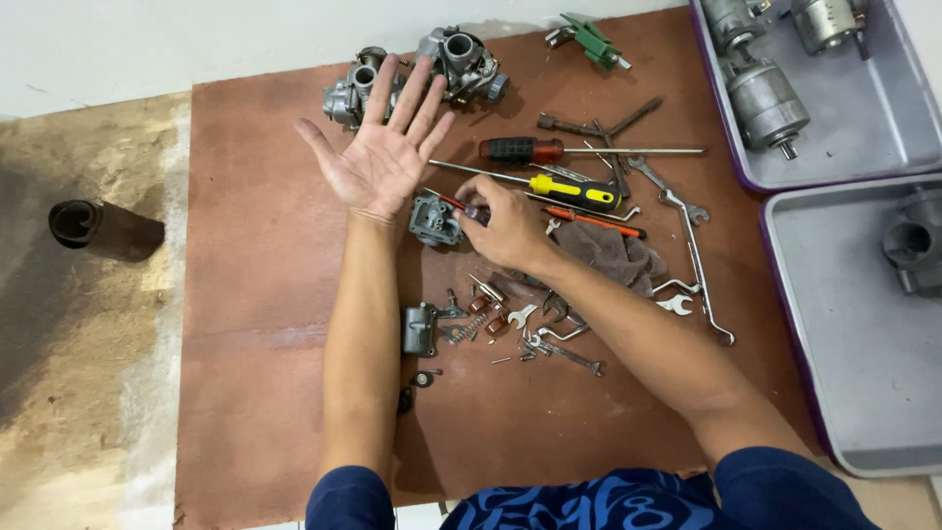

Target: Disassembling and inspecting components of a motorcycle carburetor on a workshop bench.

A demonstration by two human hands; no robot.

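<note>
My left hand (381,147) is held palm up with the fingers spread, above the brown mat (265,294) and just in front of two carburetor bodies (461,61). It holds nothing. My right hand (505,226) is curled, pinching a small dark part at its fingertips beside a small grey carburetor cover (433,220). A yellow-handled screwdriver (569,188) lies just beyond the right hand. Small springs, screws and brass parts (486,319) lie under my right forearm, next to another grey metal housing (418,329).
A red-and-black screwdriver (530,149), wrenches (687,236), a cross wrench (599,128), a grey rag (613,250) and a green tool (592,39) lie on the mat. Two grey trays (854,128) with motor parts stand at right. A dark cylinder (103,228) lies on the floor at left.
</note>
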